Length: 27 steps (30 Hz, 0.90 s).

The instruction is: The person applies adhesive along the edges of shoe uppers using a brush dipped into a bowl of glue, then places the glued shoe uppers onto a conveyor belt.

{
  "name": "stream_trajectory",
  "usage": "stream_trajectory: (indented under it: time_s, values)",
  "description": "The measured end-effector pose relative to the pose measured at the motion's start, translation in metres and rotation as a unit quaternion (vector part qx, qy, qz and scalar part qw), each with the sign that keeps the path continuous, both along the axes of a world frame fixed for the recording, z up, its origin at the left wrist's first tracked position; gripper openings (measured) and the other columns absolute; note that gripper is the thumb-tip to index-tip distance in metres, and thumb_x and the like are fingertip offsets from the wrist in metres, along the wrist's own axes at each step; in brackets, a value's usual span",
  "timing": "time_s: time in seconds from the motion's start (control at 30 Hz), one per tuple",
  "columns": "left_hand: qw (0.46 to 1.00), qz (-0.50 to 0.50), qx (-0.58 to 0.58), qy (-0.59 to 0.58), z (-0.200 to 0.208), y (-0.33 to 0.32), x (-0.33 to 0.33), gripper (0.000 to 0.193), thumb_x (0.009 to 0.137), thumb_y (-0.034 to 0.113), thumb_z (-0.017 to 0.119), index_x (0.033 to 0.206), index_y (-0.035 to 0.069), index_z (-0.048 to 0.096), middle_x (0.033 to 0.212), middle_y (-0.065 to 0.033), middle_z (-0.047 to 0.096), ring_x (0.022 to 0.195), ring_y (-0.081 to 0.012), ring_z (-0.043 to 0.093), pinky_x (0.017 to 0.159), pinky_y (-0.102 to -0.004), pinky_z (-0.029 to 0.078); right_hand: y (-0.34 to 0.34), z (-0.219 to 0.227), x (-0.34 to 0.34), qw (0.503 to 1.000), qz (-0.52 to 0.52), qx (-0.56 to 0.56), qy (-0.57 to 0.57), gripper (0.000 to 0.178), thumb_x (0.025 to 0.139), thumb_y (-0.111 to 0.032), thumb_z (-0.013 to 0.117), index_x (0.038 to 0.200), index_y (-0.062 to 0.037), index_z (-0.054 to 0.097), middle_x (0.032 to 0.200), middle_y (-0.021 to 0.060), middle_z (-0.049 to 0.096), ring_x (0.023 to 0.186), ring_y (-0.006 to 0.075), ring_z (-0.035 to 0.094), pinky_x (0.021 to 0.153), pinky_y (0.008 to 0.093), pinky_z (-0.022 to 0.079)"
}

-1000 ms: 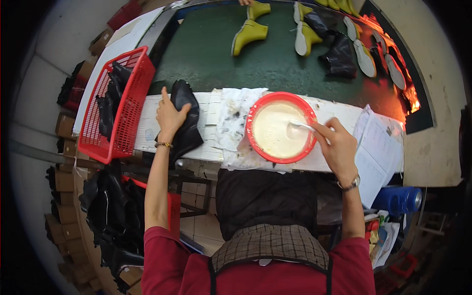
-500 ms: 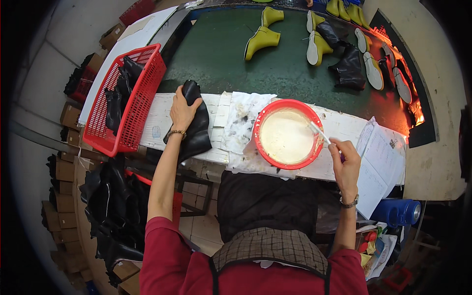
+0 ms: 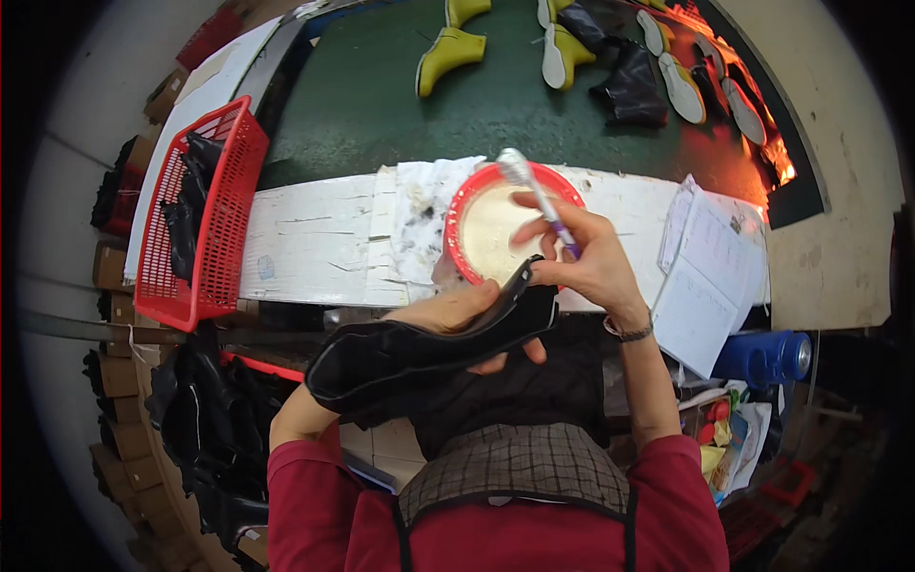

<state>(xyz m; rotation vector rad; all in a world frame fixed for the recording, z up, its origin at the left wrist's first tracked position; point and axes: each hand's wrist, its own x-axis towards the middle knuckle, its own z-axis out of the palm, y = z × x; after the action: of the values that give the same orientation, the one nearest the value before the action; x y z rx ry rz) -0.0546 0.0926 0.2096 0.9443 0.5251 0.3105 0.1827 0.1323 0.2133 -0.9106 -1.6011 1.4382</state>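
A black boot upper [image 3: 405,357] hangs tilted over my lap, with a pale line along its edge. My left hand [image 3: 457,310] is closed on it, partly hidden by the leather. My right hand [image 3: 600,267] grips a small brush [image 3: 538,195] with a white and purple handle, its bristle head pointing up and away. The thumb of that hand also touches the upper's right end. Just beyond both hands stands a red bowl [image 3: 452,238] of cream-coloured liquid, resting on a stained white cloth [image 3: 416,214].
A red basket [image 3: 215,238] with black uppers stands at left; more black uppers [image 3: 214,419] are heaped below it. Yellow boots [image 3: 448,62] and black ones lie on the green conveyor belt [image 3: 353,105], near an orange glow. Papers [image 3: 715,276] and a blue flask [image 3: 762,357] sit at right.
My left hand has lifted the black upper off the white board and brought it right, toward me. My right hand has raised the brush out of the bowl and met the upper's end.
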Motion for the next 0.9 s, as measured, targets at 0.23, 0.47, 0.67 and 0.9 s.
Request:
stream_trajectory:
  time_s: [0.23,0.47,0.67,0.9]
  values:
    - [0.977,0.084,-0.163,-0.106,-0.009,-0.015,-0.013,0.084,0.1,0.056,0.056,0.16,0.003,0.032,0.15,-0.0183,0.052,0.129,-0.0263,0.058,0.106,-0.0387,0.049,-0.02,-0.014,0.006,0.993,-0.096,-0.058,-0.02,0.049,0.082,-0.004,0.085,0.127,-0.0023,0.065,0.072,-0.0097,0.054,0.063,-0.001,0.046,0.057,0.0183,0.032]
    - [0.979,0.144,0.047,0.138,0.003,-0.012,-0.016,0.054,0.087,0.014,0.081,0.134,-0.004,0.061,0.121,-0.0065,0.07,0.108,-0.0123,0.064,0.095,-0.0284,0.053,-0.019,-0.029,0.025,0.964,-0.198,0.152,-0.092,0.034,0.086,-0.009,0.083,0.117,0.0006,0.073,0.081,0.0016,0.066,0.07,0.0065,0.056,0.059,0.0236,0.042]
    - [0.977,0.12,0.03,0.171,0.01,-0.005,-0.037,0.044,0.087,0.018,0.082,0.123,-0.004,0.069,0.106,-0.0061,0.075,0.096,-0.0116,0.068,0.089,-0.0269,0.054,-0.026,-0.009,0.057,0.97,-0.07,0.168,-0.162,0.018,0.088,-0.007,0.08,0.105,-0.0022,0.08,0.081,0.0033,0.069,0.069,0.0102,0.057,0.058,0.026,0.042]
    - [0.971,0.063,0.09,0.213,0.032,0.004,-0.036,0.037,0.089,0.018,0.082,0.118,-0.003,0.071,0.098,-0.0045,0.075,0.091,-0.0098,0.066,0.083,-0.026,0.054,-0.008,-0.004,0.043,0.968,-0.064,0.223,-0.096,0.02,0.083,-0.004,0.084,0.102,-0.0033,0.081,0.089,0.0074,0.074,0.078,0.0121,0.067,0.064,0.0243,0.05]
